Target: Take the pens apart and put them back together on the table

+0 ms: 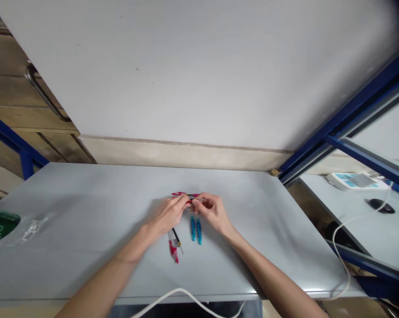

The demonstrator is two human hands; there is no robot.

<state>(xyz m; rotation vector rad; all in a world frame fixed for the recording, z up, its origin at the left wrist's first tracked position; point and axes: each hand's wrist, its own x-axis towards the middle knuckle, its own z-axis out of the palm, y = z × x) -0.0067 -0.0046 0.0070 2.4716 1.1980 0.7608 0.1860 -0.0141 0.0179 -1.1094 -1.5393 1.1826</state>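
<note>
While close together, hands (pixel 171 212) (pixel 216 214) on red piece (pixel 189 202)

Left arm (pixel 108 271) and right arm (pixel 274 274) are bare (as far as they show), left hand (pixel 168 215) and right hand (pixel 217 215) too.

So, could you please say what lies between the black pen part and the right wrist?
Two blue pen parts, side by side, as the head view shows.
</note>
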